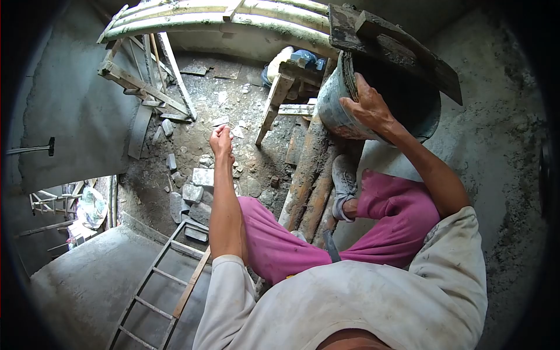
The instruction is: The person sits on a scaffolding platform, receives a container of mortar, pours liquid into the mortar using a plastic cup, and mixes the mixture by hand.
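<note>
My right hand (371, 106) is wrapped on the near left rim of a large, mortar-stained bucket (338, 108), its thumb and fingers apart around the edge. A dirt-caked board (408, 55) with a wooden strip lies across the bucket's far side. Ribbed, layered material shows at the rim beside my fingertips. My left hand (221, 143) is raised over the rubble floor, fingers curled together; whether it pinches something small is too unclear to tell. A pale flat fragment shows just beyond its fingertips.
Muddy poles (309, 175) run beneath the bucket past my shoe. A wooden trestle (274, 105) stands left of it. Broken blocks (201, 192) lie below my left hand. A ladder (157, 291) leans at lower left. Long pipes (221, 22) cross the top, above wooden props (151, 93).
</note>
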Demonstrator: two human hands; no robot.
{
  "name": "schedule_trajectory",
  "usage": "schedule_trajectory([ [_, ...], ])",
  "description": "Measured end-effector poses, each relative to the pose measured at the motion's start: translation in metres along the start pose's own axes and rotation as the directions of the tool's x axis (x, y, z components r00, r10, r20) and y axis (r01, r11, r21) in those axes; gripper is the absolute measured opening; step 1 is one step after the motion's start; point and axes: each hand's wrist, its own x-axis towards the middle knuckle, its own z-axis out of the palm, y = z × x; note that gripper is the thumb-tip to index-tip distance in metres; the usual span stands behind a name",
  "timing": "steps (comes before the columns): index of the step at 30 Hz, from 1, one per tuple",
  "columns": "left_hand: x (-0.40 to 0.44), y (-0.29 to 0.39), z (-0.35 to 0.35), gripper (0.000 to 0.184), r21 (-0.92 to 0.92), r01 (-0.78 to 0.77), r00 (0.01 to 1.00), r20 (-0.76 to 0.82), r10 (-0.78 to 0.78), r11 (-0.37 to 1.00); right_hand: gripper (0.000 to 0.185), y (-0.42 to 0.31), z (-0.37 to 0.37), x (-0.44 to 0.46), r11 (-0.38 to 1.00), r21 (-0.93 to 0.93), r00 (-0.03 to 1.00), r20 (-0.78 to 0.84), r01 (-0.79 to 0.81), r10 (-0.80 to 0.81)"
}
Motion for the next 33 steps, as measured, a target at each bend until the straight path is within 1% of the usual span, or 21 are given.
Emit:
schedule_trajectory([
  [6, 0.003, -0.0025, -0.0006, 0.025, -0.001, 0.003, 1.0, -0.009, -0.003, 1.0, 0.052, -0.0014, -0.0002, 0.0003, 1.0, 0.001, 1.0, 0.0, -0.006, 0.006],
  [14, 0.0063, -0.0053, -0.0061, 0.026, 0.005, 0.014, 1.0, -0.007, -0.014, 1.0, 0.056, 0.0021, 0.0022, 0.0008, 1.0, -0.014, 1.0, -0.024, 0.004, -0.005],
  [18, 0.0036, -0.0033, -0.0073, 0.027, -0.006, 0.011, 1.0, 0.003, -0.011, 1.0, 0.056, 0.0, 0.0007, 0.0004, 1.0, -0.011, 1.0, -0.005, -0.008, 0.008],
  [20, 0.0024, -0.0022, -0.0069, 0.027, -0.011, 0.01, 1.0, 0.0, -0.01, 1.0, 0.052, 0.0019, 0.0023, 0.0006, 1.0, -0.014, 0.999, -0.042, 0.024, -0.025],
  [26, 0.0047, -0.0043, -0.0078, 0.027, -0.027, 0.013, 1.0, 0.011, -0.013, 1.0, 0.047, 0.0053, 0.0032, 0.0024, 1.0, 0.001, 1.0, -0.018, 0.019, -0.019],
  [33, 0.0036, -0.0041, -0.0048, 0.025, -0.007, 0.018, 1.0, -0.002, -0.018, 1.0, 0.049, 0.0, 0.0009, 0.0005, 1.0, -0.004, 1.0, -0.025, 0.016, -0.016],
])
